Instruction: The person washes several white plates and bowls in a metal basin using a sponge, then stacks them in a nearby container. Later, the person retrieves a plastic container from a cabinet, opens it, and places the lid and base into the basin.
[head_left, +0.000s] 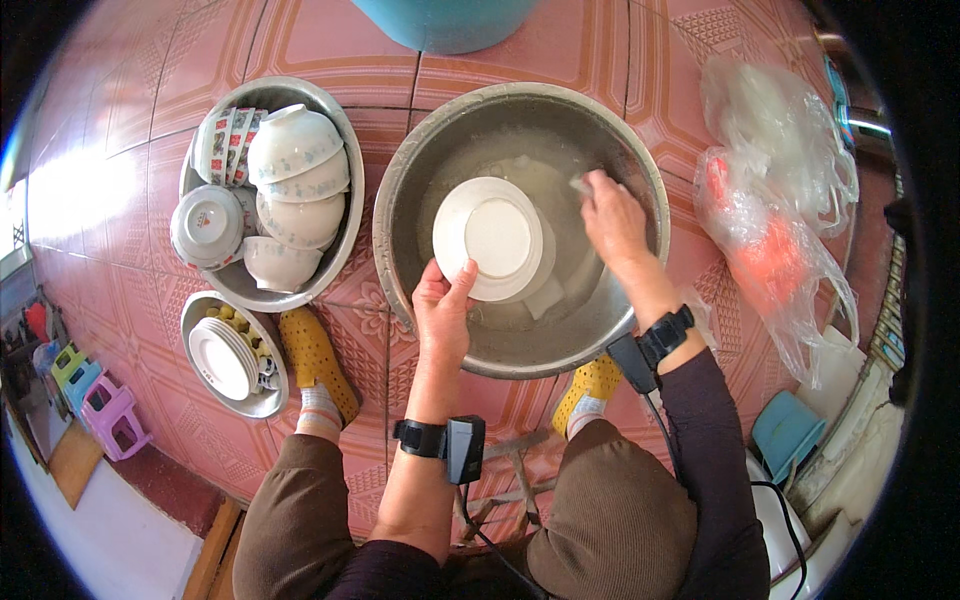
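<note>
My left hand (442, 304) grips the lower left rim of a white plate (499, 238), thumb on top. The plate's underside, with its raised foot ring, faces up over the water in a large round metal basin (390, 225). My right hand (613, 217) is over the basin's right side, fingers closed on a small pale thing (579, 184), too blurred to name. Cloudy water (465, 330) covers the basin's bottom. A pale flat piece (545, 300) shows beyond the plate's lower edge, partly hidden by it.
Left of the basin, a metal bowl (358, 195) holds stacked porcelain bowls (296, 154). A smaller metal bowl (279, 397) holds white plates (219, 364). Clear plastic bags (772, 225) lie at right. A blue tub (450, 22) stands beyond the basin. Yellow clogs (319, 360) flank it.
</note>
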